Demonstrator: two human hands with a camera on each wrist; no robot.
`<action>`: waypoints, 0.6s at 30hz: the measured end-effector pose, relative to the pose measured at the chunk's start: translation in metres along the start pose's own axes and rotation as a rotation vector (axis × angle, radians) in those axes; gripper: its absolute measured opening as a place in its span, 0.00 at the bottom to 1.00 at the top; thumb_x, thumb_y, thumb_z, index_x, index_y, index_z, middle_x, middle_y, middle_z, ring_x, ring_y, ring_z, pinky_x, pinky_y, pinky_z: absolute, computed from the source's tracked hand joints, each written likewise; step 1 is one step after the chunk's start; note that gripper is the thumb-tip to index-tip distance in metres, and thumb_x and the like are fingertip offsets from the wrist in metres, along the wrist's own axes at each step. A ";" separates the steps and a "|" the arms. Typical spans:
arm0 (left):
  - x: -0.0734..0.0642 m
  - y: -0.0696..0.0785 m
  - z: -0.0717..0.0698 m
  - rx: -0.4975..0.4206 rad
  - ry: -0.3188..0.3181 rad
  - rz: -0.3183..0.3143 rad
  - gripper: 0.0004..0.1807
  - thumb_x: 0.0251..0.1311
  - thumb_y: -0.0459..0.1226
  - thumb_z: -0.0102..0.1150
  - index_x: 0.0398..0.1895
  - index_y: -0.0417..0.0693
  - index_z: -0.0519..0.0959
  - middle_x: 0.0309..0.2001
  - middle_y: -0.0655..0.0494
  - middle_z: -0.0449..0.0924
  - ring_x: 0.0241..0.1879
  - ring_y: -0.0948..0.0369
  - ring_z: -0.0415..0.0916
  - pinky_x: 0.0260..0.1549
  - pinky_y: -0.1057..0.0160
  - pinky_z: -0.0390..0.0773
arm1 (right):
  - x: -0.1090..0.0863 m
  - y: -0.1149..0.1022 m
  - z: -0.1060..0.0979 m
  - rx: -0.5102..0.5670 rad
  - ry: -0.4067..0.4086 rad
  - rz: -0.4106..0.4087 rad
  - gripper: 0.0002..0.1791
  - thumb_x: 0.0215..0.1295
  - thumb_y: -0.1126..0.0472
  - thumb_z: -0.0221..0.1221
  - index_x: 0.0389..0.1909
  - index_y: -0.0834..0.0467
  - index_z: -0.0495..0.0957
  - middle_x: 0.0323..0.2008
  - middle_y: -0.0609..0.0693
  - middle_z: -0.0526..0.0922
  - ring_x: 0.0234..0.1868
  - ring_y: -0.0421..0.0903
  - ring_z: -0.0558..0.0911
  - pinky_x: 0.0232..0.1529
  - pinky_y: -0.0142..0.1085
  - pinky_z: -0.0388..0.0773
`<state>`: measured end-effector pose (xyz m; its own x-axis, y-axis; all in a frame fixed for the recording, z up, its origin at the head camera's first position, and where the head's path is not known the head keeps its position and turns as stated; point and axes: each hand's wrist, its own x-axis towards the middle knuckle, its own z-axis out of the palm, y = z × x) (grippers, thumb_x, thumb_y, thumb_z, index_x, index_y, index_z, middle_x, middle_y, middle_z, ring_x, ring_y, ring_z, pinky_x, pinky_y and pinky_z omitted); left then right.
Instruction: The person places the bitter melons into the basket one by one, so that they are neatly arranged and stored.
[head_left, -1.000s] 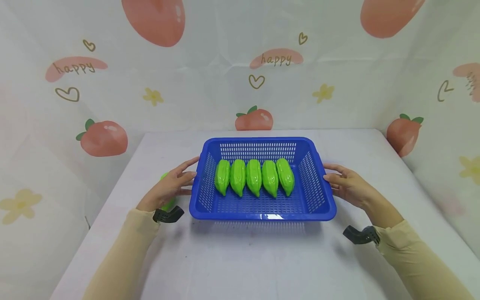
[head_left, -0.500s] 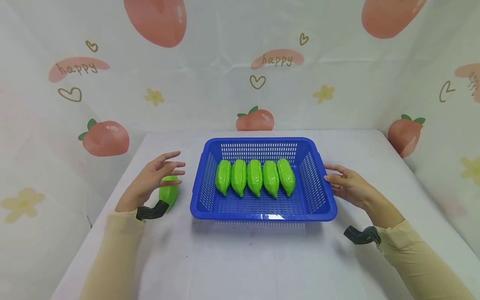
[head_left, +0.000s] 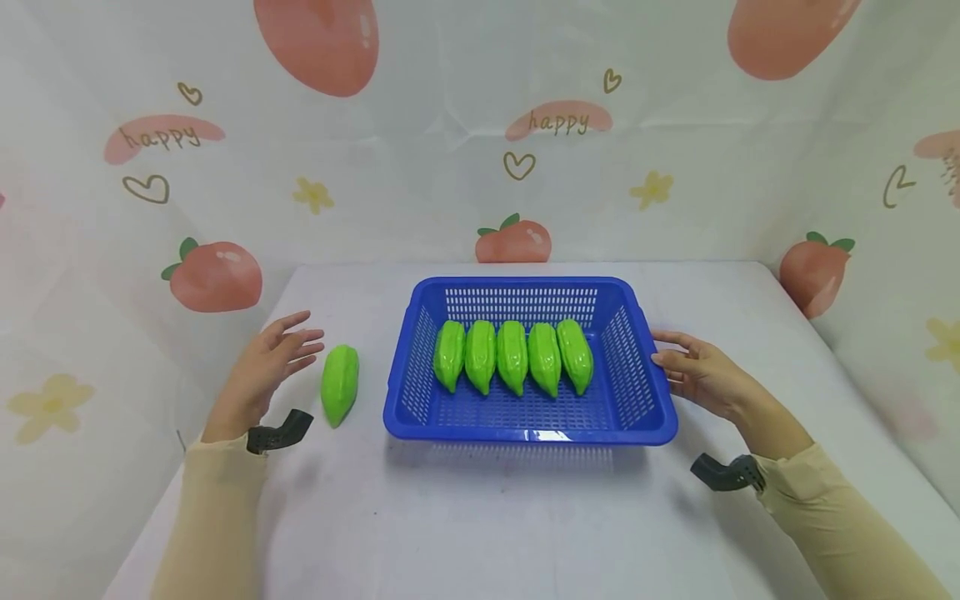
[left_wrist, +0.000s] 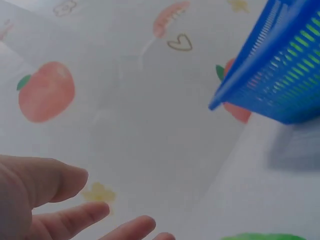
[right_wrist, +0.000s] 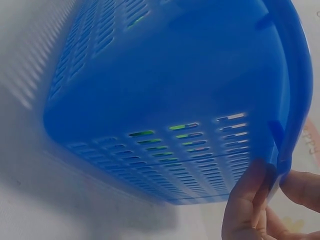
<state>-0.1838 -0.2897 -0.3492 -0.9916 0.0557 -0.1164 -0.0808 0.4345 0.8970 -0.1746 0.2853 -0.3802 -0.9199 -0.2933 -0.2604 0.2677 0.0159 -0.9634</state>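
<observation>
A blue plastic basket [head_left: 465, 434] with slotted walls sits mid-table. Inside, several glossy green, ribbed, pointed fruits [head_left: 512, 358] lie side by side in a row. My right hand [head_left: 701, 372] pinches the basket's right rim; in the right wrist view its thumb is on one side of the rim and its fingers [right_wrist: 242, 207] under the other. Left of the basket, a single green ribbed fruit [head_left: 341, 385] lies on the tabletop. My left hand [head_left: 261, 367] hovers just left of that fruit, fingers loosely spread and holding nothing.
A white cloth-like surface [head_left: 450, 525] covers the table. Behind and beside it hangs a white curtain [head_left: 420, 192] printed with peaches, hearts and flowers. Black wrist mounts [head_left: 279, 433] sit on both sleeves.
My left hand has let go of the basket's left side and moved left past the loose green fruit, which now shows fully. The right hand stays on the rim.
</observation>
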 end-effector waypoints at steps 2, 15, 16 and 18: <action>0.000 -0.007 0.000 0.004 0.006 -0.032 0.36 0.74 0.51 0.39 0.77 0.46 0.44 0.69 0.35 0.61 0.67 0.44 0.64 0.65 0.52 0.65 | 0.000 0.000 0.000 0.001 -0.005 0.003 0.17 0.72 0.63 0.53 0.58 0.49 0.63 0.40 0.42 0.84 0.40 0.39 0.83 0.44 0.32 0.83; 0.009 -0.047 0.014 -0.042 -0.044 -0.147 0.43 0.70 0.48 0.51 0.77 0.39 0.41 0.70 0.28 0.53 0.69 0.39 0.57 0.66 0.44 0.62 | -0.001 -0.002 -0.001 -0.053 0.004 0.021 0.22 0.72 0.60 0.53 0.63 0.52 0.60 0.40 0.40 0.84 0.41 0.38 0.83 0.45 0.32 0.82; 0.009 -0.048 0.015 -0.036 -0.046 -0.152 0.44 0.70 0.48 0.51 0.77 0.39 0.41 0.70 0.28 0.53 0.69 0.38 0.57 0.66 0.44 0.62 | 0.000 -0.003 -0.001 -0.060 0.007 0.023 0.23 0.72 0.60 0.53 0.64 0.53 0.59 0.40 0.39 0.84 0.41 0.38 0.83 0.45 0.32 0.82; 0.010 -0.049 0.017 -0.027 -0.046 -0.160 0.44 0.69 0.48 0.52 0.76 0.38 0.42 0.70 0.27 0.52 0.69 0.38 0.57 0.66 0.44 0.62 | 0.000 -0.003 -0.001 -0.069 0.010 0.027 0.25 0.72 0.60 0.53 0.66 0.55 0.58 0.40 0.39 0.84 0.41 0.38 0.83 0.45 0.32 0.82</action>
<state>-0.1880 -0.2953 -0.4020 -0.9603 0.0293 -0.2773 -0.2405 0.4166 0.8767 -0.1755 0.2861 -0.3774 -0.9156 -0.2819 -0.2868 0.2723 0.0901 -0.9580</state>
